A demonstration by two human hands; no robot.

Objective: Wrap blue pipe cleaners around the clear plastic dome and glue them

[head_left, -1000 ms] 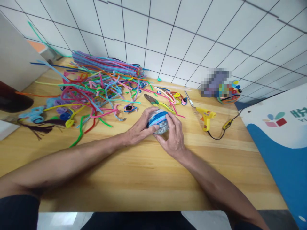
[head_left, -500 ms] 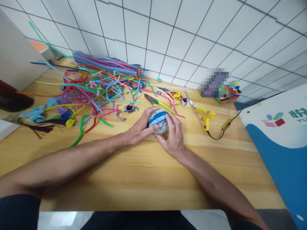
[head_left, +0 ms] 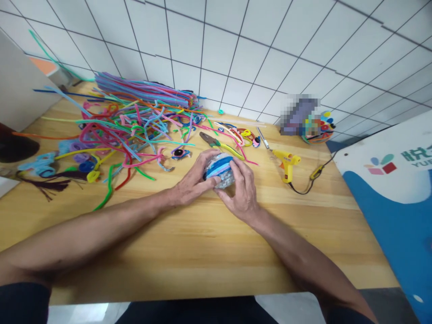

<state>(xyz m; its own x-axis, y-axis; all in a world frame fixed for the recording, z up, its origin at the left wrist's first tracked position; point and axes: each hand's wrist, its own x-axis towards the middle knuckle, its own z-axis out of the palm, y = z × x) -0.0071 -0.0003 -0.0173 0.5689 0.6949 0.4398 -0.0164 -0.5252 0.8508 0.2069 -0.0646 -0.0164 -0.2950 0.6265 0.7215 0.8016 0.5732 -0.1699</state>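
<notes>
Between my two hands is a round ball (head_left: 221, 170) with grey, blue and pale purple stripes, seemingly wound from pipe cleaners. My left hand (head_left: 194, 180) grips its left side, the thumb lying across the front. On the right side, the fingers of my right hand (head_left: 242, 186) curl over the top, with the thumb low at the front. The ball's underside and back are hidden. Just behind it lie pliers (head_left: 221, 145) with yellow-green handles, their jaws pointing to the back left.
Loose pipe cleaners (head_left: 118, 130) lie tangled across the table's left, before a bundle of pipe cleaners (head_left: 145, 90) along the tiled wall. A yellow glue gun (head_left: 286, 164) with a cord rests at right, near a glue stick (head_left: 263, 137). A printed board (head_left: 381, 216) borders the right edge.
The whole view has shifted slightly, so things on the table appear a little further left. Both hands keep their hold on the ball, with almost no change in finger position.
</notes>
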